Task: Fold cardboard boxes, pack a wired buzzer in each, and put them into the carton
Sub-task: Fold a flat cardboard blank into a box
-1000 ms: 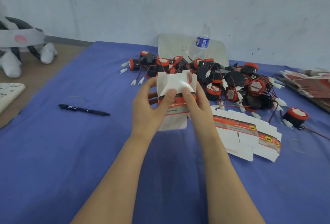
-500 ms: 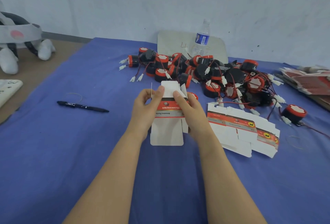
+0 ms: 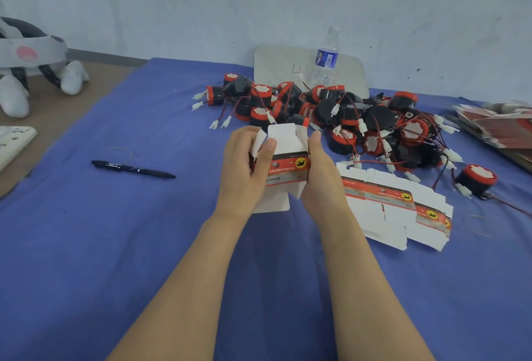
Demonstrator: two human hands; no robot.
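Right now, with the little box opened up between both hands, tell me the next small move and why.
Probably fold the lower flap shut. The left hand and right hand grip the box by its sides, squared open, yet that flap hangs loose and the upper flaps stand up. One end likely needs closing before a buzzer from the pile goes in.

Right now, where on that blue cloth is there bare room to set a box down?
Bare cloth lies near you on the left, below the pen, and on the right, below the flat boxes. Beyond the held box it is crowded: buzzers and a bottle.
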